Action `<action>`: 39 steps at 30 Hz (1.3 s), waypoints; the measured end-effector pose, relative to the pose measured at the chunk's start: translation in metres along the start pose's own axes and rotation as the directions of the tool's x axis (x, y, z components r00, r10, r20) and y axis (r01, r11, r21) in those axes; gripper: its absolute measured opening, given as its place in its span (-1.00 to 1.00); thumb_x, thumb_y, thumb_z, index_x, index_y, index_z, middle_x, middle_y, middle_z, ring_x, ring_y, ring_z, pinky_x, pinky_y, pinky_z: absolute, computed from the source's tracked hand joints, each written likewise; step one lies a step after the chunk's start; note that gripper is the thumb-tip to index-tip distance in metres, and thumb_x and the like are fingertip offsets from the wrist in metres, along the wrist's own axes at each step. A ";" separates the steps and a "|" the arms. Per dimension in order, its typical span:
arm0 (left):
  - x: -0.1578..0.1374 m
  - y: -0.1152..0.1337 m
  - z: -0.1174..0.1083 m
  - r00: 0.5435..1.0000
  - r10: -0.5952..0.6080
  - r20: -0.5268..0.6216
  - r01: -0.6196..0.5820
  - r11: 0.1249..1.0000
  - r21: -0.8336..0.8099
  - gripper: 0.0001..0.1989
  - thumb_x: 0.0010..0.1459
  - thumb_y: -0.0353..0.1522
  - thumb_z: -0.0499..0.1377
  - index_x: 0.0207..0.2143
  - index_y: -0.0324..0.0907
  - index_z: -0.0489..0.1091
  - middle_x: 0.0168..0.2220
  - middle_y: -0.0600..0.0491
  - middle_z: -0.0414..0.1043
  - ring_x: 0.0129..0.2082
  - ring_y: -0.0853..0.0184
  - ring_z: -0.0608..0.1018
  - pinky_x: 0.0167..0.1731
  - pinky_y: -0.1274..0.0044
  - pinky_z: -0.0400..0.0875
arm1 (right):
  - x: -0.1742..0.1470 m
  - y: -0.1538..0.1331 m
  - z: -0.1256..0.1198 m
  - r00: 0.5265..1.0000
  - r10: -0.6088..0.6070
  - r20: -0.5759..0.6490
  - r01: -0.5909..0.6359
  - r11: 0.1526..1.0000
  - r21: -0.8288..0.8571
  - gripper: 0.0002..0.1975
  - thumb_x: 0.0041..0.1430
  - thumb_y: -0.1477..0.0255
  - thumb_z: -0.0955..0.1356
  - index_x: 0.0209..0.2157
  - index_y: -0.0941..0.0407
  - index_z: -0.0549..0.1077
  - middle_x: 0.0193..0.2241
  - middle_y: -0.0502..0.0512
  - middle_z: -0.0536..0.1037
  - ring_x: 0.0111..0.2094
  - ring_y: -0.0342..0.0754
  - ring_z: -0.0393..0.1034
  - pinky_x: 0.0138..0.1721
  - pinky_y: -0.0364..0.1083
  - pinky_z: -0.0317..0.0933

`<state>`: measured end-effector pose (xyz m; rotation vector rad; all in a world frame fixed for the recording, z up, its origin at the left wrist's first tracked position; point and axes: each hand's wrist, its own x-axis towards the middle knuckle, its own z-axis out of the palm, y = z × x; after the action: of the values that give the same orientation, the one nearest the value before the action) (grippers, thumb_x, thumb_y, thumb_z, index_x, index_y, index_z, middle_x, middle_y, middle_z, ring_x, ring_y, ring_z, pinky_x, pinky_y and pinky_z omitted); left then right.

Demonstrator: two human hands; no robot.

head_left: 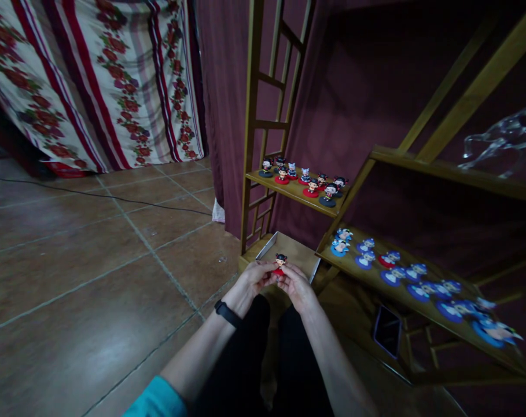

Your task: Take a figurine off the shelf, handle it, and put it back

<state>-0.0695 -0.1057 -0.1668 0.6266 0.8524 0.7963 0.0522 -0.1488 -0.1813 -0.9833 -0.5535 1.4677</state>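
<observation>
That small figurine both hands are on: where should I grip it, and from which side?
Probably by its flat red base, pinched from left and right as the left hand and right hand do now. The figurine stands upright with its dark head on top, so the low, wide base gives the firmer hold.

A small display corner, perhaps a shop: wooden shelves lined with figurines (dozens, in rows), curtains behind, tiled floor.
</observation>
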 end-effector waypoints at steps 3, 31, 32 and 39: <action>0.000 -0.002 -0.001 1.000 -0.018 -0.021 0.018 1.000 -0.013 -0.89 -0.07 -0.47 0.26 -0.44 -0.36 0.43 -0.59 0.01 0.44 -0.66 0.50 0.46 -0.58 0.67 0.41 | 0.000 0.001 0.000 1.000 -0.003 -0.001 0.003 0.999 -0.033 -0.71 -0.16 0.37 0.45 -0.31 0.13 0.46 -0.55 -0.04 0.53 -0.59 -0.25 0.36 -0.54 -0.25 0.26; -0.017 -0.018 0.018 0.732 0.673 0.107 -0.429 0.332 0.840 -0.74 0.06 -0.37 0.08 -0.17 -0.18 0.40 -0.27 0.00 0.39 -0.28 0.33 0.43 -0.24 0.54 0.27 | 0.007 0.015 -0.009 0.995 -0.094 0.025 0.090 0.987 0.133 -0.77 -0.16 0.50 0.43 -0.35 0.06 0.48 -0.31 -0.02 0.56 -0.31 -0.16 0.43 -0.32 -0.19 0.31; -0.020 -0.017 0.020 0.729 0.674 0.120 -0.416 0.297 0.860 -0.73 0.07 -0.36 0.07 -0.15 -0.18 0.38 -0.27 -0.01 0.38 -0.29 0.33 0.43 -0.25 0.54 0.27 | 0.007 0.015 -0.009 0.996 -0.089 0.027 0.085 0.987 0.137 -0.77 -0.16 0.49 0.43 -0.35 0.06 0.49 -0.31 -0.03 0.57 -0.30 -0.16 0.43 -0.32 -0.19 0.31; -0.029 -0.019 0.025 0.707 0.669 0.228 -0.342 0.042 0.939 -0.72 0.19 -0.32 -0.08 -0.10 -0.15 0.29 -0.22 -0.03 0.31 -0.30 0.34 0.44 -0.31 0.56 0.28 | 0.007 0.015 -0.012 0.995 -0.085 0.047 0.077 0.986 0.151 -0.77 -0.14 0.49 0.42 -0.34 0.05 0.49 -0.29 -0.04 0.57 -0.26 -0.15 0.42 -0.28 -0.20 0.31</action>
<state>-0.0542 -0.1441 -0.1560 2.1358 1.4105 0.9751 0.0540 -0.1473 -0.2017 -0.7980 -0.5087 1.4445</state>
